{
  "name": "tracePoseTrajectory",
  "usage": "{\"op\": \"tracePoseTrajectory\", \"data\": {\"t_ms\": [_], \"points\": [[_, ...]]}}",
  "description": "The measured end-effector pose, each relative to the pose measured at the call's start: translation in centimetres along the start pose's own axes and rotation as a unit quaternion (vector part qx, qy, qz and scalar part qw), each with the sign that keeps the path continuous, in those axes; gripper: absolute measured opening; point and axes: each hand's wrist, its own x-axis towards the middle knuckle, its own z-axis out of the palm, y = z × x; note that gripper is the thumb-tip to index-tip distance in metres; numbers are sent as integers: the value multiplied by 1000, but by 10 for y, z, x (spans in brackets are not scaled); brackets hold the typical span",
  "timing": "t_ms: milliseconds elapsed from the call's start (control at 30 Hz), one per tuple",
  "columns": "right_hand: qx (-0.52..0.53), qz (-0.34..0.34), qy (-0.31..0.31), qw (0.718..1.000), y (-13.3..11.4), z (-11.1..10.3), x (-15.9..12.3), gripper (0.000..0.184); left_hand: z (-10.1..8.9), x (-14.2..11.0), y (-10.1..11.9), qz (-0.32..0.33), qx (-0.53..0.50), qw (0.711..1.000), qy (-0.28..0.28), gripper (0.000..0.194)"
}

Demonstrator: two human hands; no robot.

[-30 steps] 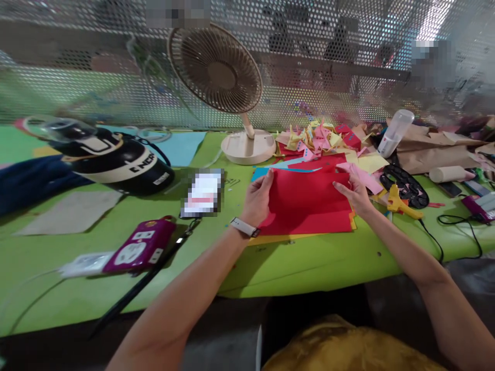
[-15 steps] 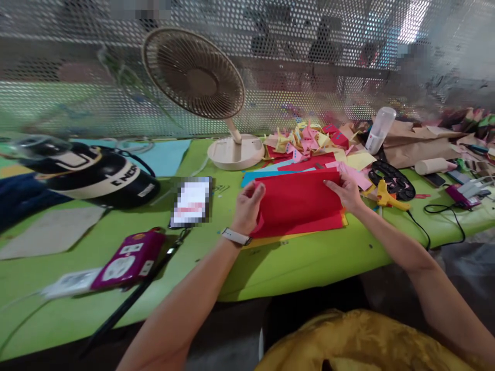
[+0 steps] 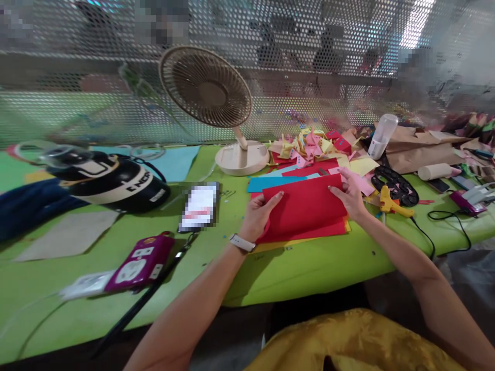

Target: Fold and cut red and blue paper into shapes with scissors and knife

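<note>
A black, cream-banded bottle (image 3: 112,181) is well left of the left fingers (image 3: 275,199), which grasp a flat red rectangular sheet (image 3: 305,203) by its left edge. The sheet spans the fingers above the green counter (image 3: 305,273). The right fingers (image 3: 335,192) pinch its upper right corner; a yellow glue gun (image 3: 392,205) rests right of them.

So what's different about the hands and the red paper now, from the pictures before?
The left hand has brought its end of the red sheet lower, so the top edge slants now and more blue paper shows behind it. Nothing was let go: the right hand still holds the other end. The fan, phone and yellow glue gun stayed put; only the camera's view shifted a little.
</note>
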Motion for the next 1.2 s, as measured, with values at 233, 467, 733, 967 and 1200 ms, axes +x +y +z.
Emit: {"op": "tracePoseTrajectory", "data": {"t_ms": [233,467,733,967,1200], "points": [[20,42,-8,999,2,-1,2,56,-1,2,-4,16,36,999,3,32],[92,58,6,994,4,-1,3,47,-1,2,-4,20,87,996,-14,40],[116,61,21,991,3,-1,3,47,0,0,0,52,119,991,-14,42],[111,47,20,992,-1,2,1,40,-1,-1,-1,26,102,994,-11,43],[75,23,24,997,3,1,3,34,-6,3,-6,37,92,995,15,39]]}}
